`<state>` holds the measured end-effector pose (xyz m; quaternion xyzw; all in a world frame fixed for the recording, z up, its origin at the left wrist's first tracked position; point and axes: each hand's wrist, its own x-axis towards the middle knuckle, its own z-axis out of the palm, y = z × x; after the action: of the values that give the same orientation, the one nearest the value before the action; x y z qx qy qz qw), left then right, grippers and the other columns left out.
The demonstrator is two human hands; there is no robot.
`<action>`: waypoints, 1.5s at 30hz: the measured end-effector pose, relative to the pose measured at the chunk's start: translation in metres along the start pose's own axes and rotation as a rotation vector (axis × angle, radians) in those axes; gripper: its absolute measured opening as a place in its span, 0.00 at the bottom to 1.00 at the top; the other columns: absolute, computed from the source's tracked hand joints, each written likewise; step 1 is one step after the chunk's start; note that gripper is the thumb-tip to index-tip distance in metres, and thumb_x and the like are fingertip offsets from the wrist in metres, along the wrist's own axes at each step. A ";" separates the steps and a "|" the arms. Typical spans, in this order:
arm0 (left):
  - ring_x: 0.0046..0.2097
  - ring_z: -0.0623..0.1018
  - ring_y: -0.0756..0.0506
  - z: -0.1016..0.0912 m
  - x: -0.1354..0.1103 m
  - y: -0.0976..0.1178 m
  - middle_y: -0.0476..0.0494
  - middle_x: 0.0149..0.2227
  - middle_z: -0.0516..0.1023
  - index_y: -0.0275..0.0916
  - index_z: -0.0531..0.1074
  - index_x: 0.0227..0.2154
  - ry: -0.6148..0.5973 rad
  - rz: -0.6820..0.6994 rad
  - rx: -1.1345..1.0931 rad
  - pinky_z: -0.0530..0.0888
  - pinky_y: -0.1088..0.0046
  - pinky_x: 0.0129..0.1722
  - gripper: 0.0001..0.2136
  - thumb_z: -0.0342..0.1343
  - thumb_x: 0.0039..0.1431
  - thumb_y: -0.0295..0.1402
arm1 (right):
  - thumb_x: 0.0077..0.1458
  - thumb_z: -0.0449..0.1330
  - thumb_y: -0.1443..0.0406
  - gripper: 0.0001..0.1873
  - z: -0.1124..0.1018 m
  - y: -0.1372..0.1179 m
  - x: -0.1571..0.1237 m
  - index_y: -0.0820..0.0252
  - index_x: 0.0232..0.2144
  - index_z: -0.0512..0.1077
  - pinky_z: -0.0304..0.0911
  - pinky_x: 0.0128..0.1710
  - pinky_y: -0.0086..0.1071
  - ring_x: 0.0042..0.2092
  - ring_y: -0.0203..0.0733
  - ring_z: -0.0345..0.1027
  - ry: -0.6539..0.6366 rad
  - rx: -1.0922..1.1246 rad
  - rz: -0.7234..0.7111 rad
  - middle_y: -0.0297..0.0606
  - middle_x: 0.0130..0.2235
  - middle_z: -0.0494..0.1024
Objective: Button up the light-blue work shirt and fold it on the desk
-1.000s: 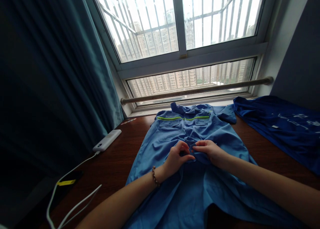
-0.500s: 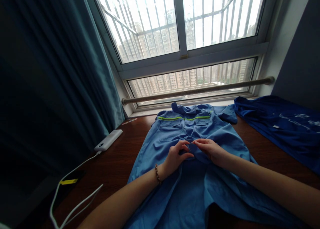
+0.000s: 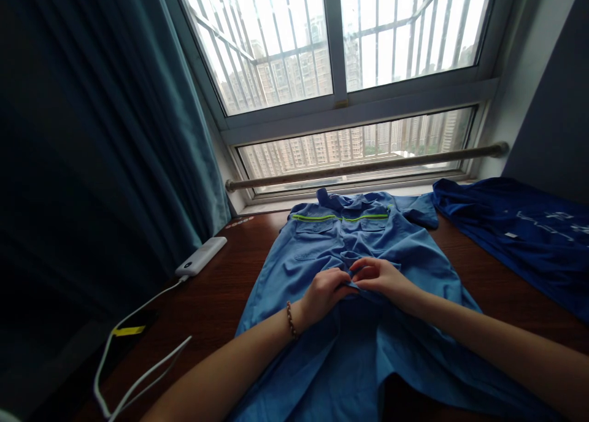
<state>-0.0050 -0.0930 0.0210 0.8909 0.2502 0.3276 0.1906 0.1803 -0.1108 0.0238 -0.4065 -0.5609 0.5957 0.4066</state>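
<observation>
A light blue work shirt (image 3: 294,268) with a yellow-green stripe across the chest lies spread on a dark wooden table (image 3: 225,287), collar toward the window. My left hand (image 3: 324,290), with a bead bracelet on the wrist, pinches the shirt's front edge at the middle. Fingertip to fingertip with it, my right hand (image 3: 381,279) pinches the opposite front edge. Both hands are closed on the cloth where the two front edges meet. What is between the fingertips is too small to make out.
A white power bank (image 3: 201,256) lies at the table's left, its white cable (image 3: 138,348) looping toward me. A dark blue garment (image 3: 515,232) lies at the right. A teal curtain (image 3: 115,134) hangs on the left. A barred window and a rod (image 3: 363,165) run behind the table.
Both hands have closed tighter together on the shirt's front edges; the left fingers, curled open a second ago, now press down on the cloth.
</observation>
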 end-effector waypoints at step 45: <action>0.28 0.69 0.51 0.002 0.010 -0.010 0.49 0.25 0.71 0.35 0.69 0.24 0.162 -0.243 -0.145 0.65 0.76 0.29 0.08 0.54 0.53 0.34 | 0.48 0.57 0.68 0.04 0.005 0.003 -0.008 0.60 0.30 0.65 0.59 0.33 0.30 0.33 0.36 0.62 0.255 -0.720 -0.536 0.34 0.31 0.67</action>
<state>-0.0004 -0.0800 0.0190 0.8086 0.3464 0.3901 0.2720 0.1778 -0.1201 0.0217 -0.4325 -0.7628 0.1822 0.4448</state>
